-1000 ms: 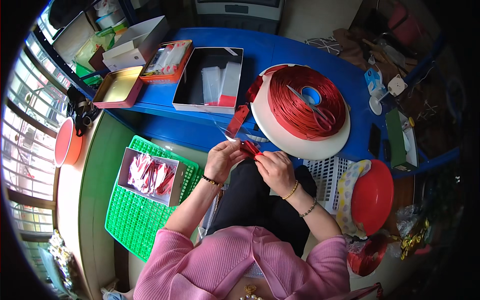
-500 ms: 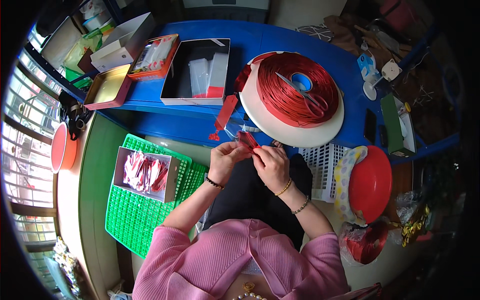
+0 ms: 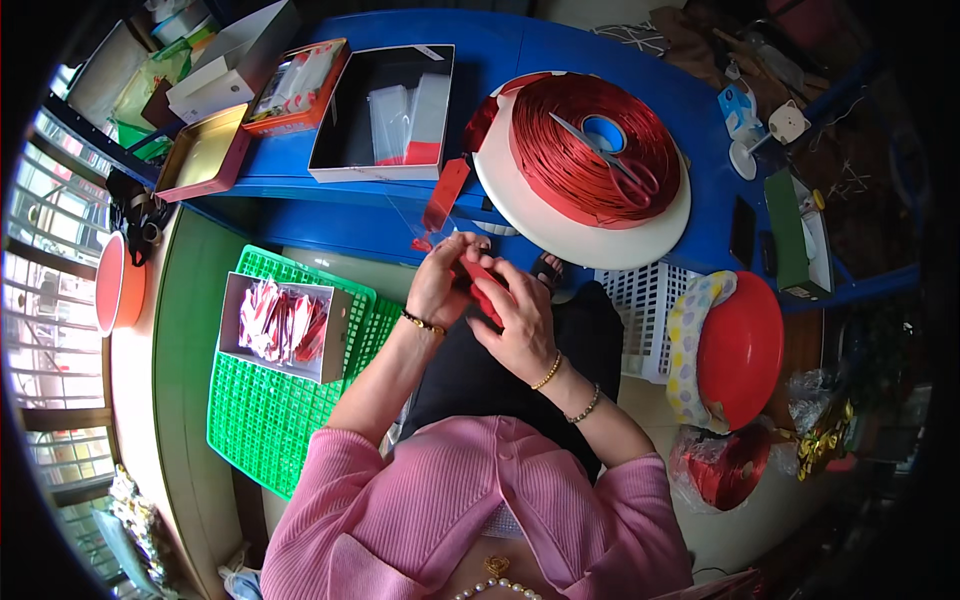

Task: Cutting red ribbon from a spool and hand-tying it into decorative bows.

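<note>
My left hand (image 3: 436, 283) is closed, its fingertips pinching a small clear plastic bag (image 3: 408, 222) that juts out beyond them. Close beside it, my right hand (image 3: 522, 322) curls around a folded piece of red ribbon (image 3: 484, 292), partly hidden by the fingers. Just past my hands, a red ribbon end (image 3: 446, 194) hangs over the table edge. It seems to come from the big roll of red ribbon (image 3: 560, 190) on a round white board (image 3: 625, 258). Scissors (image 3: 628, 178) lie across the roll.
The blue table (image 3: 480, 45) carries a black-lined box (image 3: 345, 110) of clear bags, a gold-lined tin (image 3: 205, 155) and a green box (image 3: 787, 235). At left, a box of red-and-white packets (image 3: 340, 335) sits on a green crate (image 3: 260, 440). A red basin (image 3: 745, 350) stands right.
The whole scene has shifted slightly upward in the picture. My left hand has turned and its fingers point up. My right hand has opened out somewhat around the red ribbon.
</note>
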A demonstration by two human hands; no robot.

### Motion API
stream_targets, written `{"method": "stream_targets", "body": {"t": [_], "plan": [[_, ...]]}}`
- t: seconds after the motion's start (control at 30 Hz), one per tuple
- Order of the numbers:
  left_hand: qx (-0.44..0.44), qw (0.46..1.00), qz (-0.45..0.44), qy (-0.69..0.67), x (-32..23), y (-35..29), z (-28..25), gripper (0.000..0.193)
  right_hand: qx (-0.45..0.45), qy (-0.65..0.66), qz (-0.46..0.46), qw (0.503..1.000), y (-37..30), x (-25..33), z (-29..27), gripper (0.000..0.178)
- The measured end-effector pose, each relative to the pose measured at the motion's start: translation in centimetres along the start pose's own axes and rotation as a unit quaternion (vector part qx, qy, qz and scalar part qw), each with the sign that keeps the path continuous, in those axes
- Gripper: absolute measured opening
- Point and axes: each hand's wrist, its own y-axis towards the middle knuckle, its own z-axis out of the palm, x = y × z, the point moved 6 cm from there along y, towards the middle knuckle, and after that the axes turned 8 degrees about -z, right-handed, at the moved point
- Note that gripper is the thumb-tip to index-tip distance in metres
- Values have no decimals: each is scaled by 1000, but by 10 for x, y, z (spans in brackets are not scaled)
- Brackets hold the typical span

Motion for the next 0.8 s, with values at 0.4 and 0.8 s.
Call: {"method": "stream_targets", "body": {"t": [0.4,0.8], "plan": [[-59,994,-82,-42,10,-3,-20,20,-20,-80,-108,991,-32,-7,-1,27],[29,982,-177,66,47,-13,-24,44,-18,-117,-90,989,-41,-19,3,14]]}}
